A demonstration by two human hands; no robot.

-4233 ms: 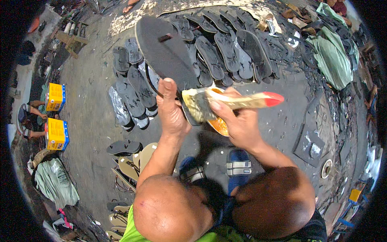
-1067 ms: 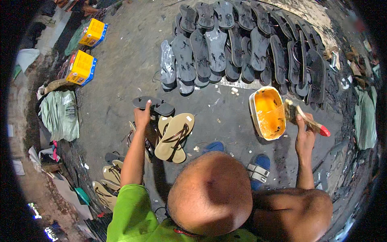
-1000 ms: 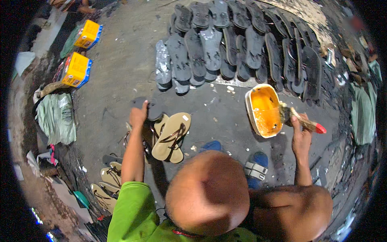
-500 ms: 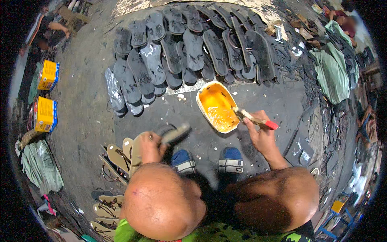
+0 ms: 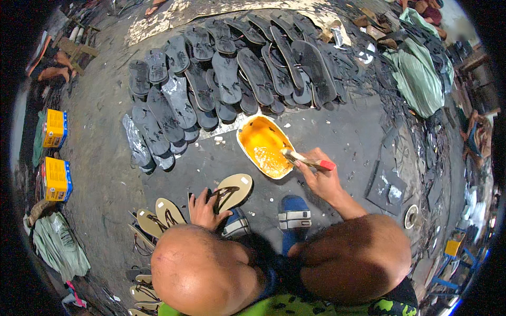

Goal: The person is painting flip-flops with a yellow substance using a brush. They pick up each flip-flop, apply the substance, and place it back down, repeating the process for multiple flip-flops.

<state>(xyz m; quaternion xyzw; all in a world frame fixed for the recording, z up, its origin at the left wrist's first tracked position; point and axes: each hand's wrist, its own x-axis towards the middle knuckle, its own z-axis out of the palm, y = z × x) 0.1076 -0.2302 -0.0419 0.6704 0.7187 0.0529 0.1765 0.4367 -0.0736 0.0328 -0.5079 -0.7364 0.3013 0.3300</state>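
Note:
My right hand grips a paintbrush with a red-tipped handle. Its bristle end rests at the right rim of a cut-open pale tub, which holds wet yellow-orange glue-like liquid. Beside my left foot, a tan flip-flop with dark straps lies sole down, a white label on its toe. At its heel end is my left hand, fingers spread and thumb by the heel; whether it touches the flip-flop is hard to tell. More tan flip-flops lean in a row to the left of that hand.
Rows of black soles cover the floor beyond the tub. Two yellow-and-blue boxes stand at the left. Green sacks lie at the right and lower left. Black scraps litter the right side. Other people's limbs show at the edges.
The flip-flop, blurred by my left hand before, now lies on the floor, and that hand's fingers have spread. The brush stays at the tub's rim. The whole view has shifted slightly.

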